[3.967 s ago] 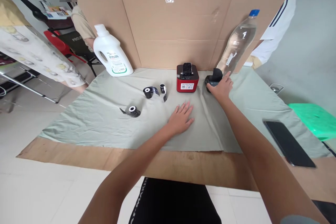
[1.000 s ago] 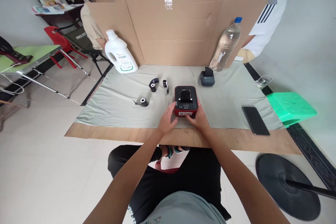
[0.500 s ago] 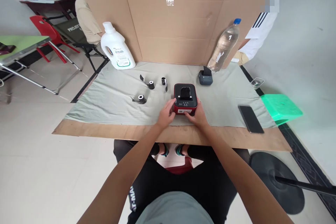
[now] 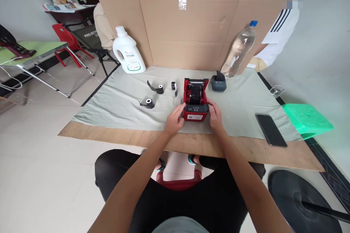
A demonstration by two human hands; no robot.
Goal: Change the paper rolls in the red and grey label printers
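A small red and black label printer [image 4: 195, 109] sits on the grey cloth in front of me, its lid [image 4: 196, 83] raised at the back. Inside it lies a black roll [image 4: 195, 95]. My left hand [image 4: 175, 120] holds the printer's left side, with the thumb near its front corner. On the opposite side, my right hand [image 4: 215, 116] is closed against the casing, its fingertips near the top edge. Three loose black rolls lie to the left: one roll [image 4: 160, 89] with its tail out, a nearer roll [image 4: 149, 103] and a smaller roll [image 4: 173, 86].
A dark grey mini printer [image 4: 218, 84] stands behind to the right. A white detergent jug [image 4: 130, 52] and a water bottle [image 4: 239, 51] lean by the cardboard screen [image 4: 188, 31]. At the right lies a phone [image 4: 270, 130]. Another person's sleeve [image 4: 281, 25] shows beyond the screen.
The printer's lid has swung up and back, exposing the black roll inside. My right thumb has left the printer's front, and that hand is now at its right side. The camera view has shifted slightly.
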